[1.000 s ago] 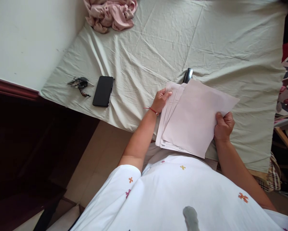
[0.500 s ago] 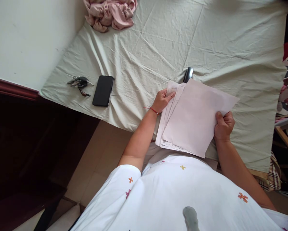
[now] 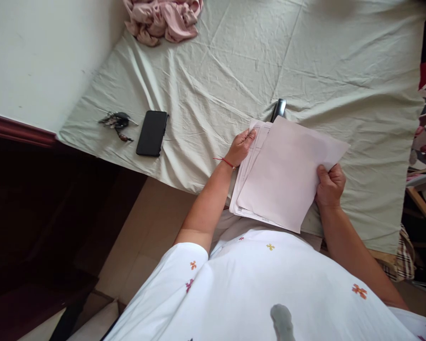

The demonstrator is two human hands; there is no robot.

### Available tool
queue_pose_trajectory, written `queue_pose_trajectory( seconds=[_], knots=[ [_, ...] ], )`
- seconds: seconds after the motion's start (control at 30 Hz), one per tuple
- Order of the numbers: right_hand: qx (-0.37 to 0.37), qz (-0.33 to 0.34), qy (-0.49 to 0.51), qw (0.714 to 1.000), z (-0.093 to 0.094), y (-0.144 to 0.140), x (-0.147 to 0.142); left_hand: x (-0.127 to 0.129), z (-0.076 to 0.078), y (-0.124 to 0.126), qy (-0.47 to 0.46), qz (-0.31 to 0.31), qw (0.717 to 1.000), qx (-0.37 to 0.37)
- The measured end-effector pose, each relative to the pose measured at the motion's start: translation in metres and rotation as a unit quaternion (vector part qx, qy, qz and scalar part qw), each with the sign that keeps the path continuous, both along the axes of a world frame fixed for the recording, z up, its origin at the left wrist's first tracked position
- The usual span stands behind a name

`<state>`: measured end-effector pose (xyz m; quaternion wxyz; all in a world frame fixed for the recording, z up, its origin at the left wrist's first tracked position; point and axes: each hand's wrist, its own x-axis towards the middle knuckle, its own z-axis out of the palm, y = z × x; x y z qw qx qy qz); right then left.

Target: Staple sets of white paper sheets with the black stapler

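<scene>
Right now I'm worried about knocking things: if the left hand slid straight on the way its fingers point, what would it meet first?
Probably the dark stapler-like object just beyond the papers that the left hand holds; depth is unclear.

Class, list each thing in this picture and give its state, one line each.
Papers: stacked, fanned, held in both hands.
Left hand: gripping the papers' left edge.
Right hand: gripping the right edge.
Phone: screen dark, flat on the sheet.
Keys: lying loose.
Pink cloth: crumpled.

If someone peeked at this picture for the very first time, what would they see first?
Probably the stack of papers in the middle, gripped by the left hand and the right hand over the bed sheet. Then the black phone and keys near the bed's left corner.
</scene>
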<state>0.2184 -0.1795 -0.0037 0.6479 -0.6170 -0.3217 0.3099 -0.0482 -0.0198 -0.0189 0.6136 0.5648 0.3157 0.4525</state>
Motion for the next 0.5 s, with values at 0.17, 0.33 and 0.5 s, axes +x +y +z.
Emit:
queue_pose_trajectory(
  seconds=[0.17, 0.33, 0.5],
  knots=[
    [0.005, 0.023, -0.008, 1.000, -0.005, 0.000, 0.002, 0.002, 0.000, -0.002, 0.028, 0.013, 0.999, 0.012],
    [0.010, 0.040, -0.030, 0.999, -0.011, 0.000, 0.005, 0.001, 0.004, -0.005, 0.042, 0.009, 0.999, 0.010],
    [0.003, 0.054, -0.047, 0.997, -0.013, -0.001, 0.008, -0.001, 0.007, -0.008, 0.072, -0.015, 0.997, 0.012]
  ],
)
